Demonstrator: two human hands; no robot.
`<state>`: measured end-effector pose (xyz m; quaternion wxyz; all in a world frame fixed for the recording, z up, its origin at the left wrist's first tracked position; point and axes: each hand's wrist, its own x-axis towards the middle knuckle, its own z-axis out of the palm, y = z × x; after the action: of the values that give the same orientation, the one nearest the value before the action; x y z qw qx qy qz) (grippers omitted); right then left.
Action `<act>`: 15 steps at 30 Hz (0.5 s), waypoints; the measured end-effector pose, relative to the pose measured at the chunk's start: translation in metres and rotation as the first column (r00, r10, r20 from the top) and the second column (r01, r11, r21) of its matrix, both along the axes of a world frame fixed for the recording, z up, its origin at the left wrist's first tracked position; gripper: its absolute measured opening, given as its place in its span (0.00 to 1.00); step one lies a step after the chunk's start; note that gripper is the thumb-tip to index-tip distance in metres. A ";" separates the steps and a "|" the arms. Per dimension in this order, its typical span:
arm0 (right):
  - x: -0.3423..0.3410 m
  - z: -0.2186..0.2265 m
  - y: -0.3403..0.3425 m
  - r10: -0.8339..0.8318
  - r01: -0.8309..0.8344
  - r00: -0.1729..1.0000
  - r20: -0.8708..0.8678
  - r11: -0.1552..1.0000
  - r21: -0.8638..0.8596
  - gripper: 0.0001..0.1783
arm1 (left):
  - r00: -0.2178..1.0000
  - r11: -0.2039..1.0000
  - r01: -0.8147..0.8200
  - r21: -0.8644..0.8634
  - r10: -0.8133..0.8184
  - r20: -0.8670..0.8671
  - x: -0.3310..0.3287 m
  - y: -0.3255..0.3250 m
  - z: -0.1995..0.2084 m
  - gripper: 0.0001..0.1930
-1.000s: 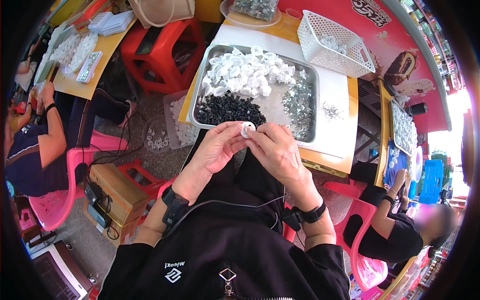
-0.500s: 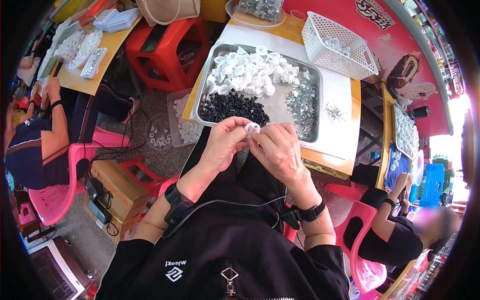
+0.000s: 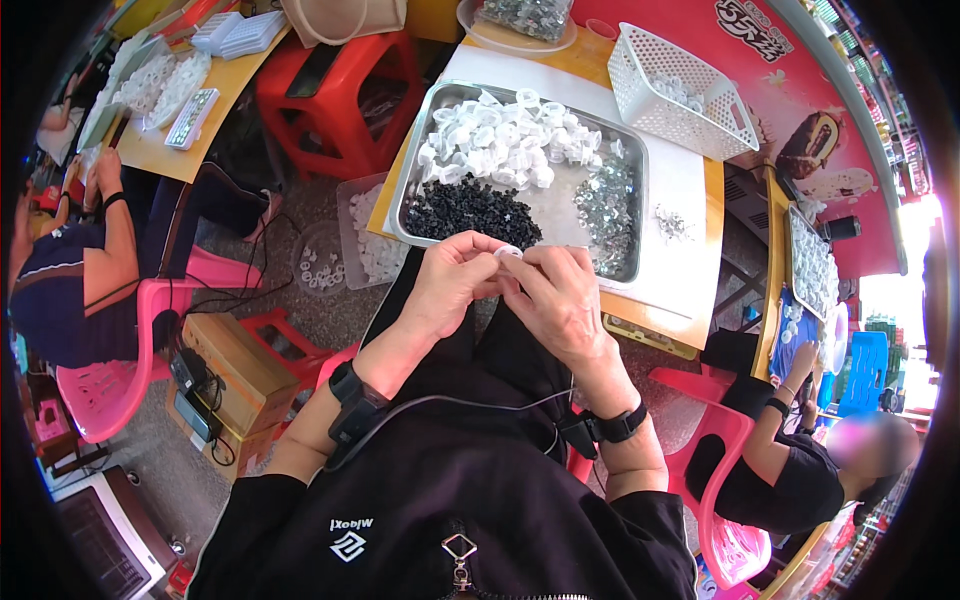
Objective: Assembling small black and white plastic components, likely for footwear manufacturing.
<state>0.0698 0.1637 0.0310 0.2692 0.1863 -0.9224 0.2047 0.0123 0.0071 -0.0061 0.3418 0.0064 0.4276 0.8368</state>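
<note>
White plastic piece [image 3: 508,251] sits at our near side of the broad metal tray [image 3: 556,207], which bears white cup-like parts [image 3: 490,145] far, black bits [image 3: 468,210] near left and clear bits [image 3: 607,205] right. Our left hand [image 3: 447,286] and right hand [image 3: 566,306] meet there, thumbs and fingers closed in a narrow pinch on the piece, so we judge the step as fine two-handed fingertip work, and the next move seems to call for a steady hold from both sides. Fingers cover most of it; only a curved pale edge shows, so we cannot tell which way it points or how its long axis runs.
</note>
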 end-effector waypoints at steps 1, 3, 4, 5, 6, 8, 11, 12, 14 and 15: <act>0.000 -0.001 0.002 0.008 -0.008 1.000 -0.013 1.000 0.020 0.18 | 1.000 1.000 -0.001 0.000 0.001 0.001 -0.001 -0.002 0.002 0.08; 0.002 0.005 0.007 0.004 -0.004 0.999 -0.042 1.000 0.017 0.18 | 0.986 0.985 0.078 0.152 -0.099 0.132 -0.006 -0.005 0.013 0.10; 0.002 0.008 0.009 0.004 -0.003 0.998 -0.069 1.000 0.014 0.19 | 0.986 0.985 0.081 0.152 -0.101 0.130 -0.005 -0.006 0.013 0.10; 0.002 0.009 0.008 0.005 -0.004 0.998 -0.070 1.000 0.015 0.19 | 0.985 0.980 0.102 0.171 -0.123 0.117 -0.006 -0.007 0.012 0.11; 0.003 0.011 0.008 0.008 -0.005 0.997 -0.071 0.999 0.033 0.19 | 0.984 0.974 0.124 0.189 -0.145 0.104 -0.006 -0.008 0.010 0.12; 0.005 0.007 0.006 0.009 -0.006 0.997 -0.073 0.999 0.051 0.19 | 0.983 0.973 0.124 0.195 -0.147 0.109 -0.005 -0.008 0.002 0.12; 0.010 -0.009 -0.001 -0.020 0.019 0.999 -0.037 1.000 -0.013 0.18 | 0.985 0.979 0.114 0.166 -0.134 0.111 -0.002 -0.008 -0.004 0.12; 0.011 -0.010 -0.003 -0.035 0.033 0.999 -0.028 0.999 -0.041 0.17 | 0.987 0.986 0.101 0.131 -0.116 0.108 -0.002 -0.008 -0.005 0.12; 0.012 -0.011 -0.003 -0.048 0.047 0.999 -0.018 0.996 -0.070 0.17 | 0.988 0.986 0.093 0.136 -0.109 0.112 0.000 -0.008 -0.004 0.12; 0.012 -0.011 -0.002 -0.059 0.058 0.998 -0.009 0.995 -0.078 0.17 | 0.988 0.986 0.085 0.142 -0.102 0.117 0.000 -0.009 -0.003 0.12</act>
<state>0.0818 0.1615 0.0204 0.2875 0.1497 -0.9173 0.2313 0.0126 -0.0015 -0.0094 0.4052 -0.0020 0.3468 0.8459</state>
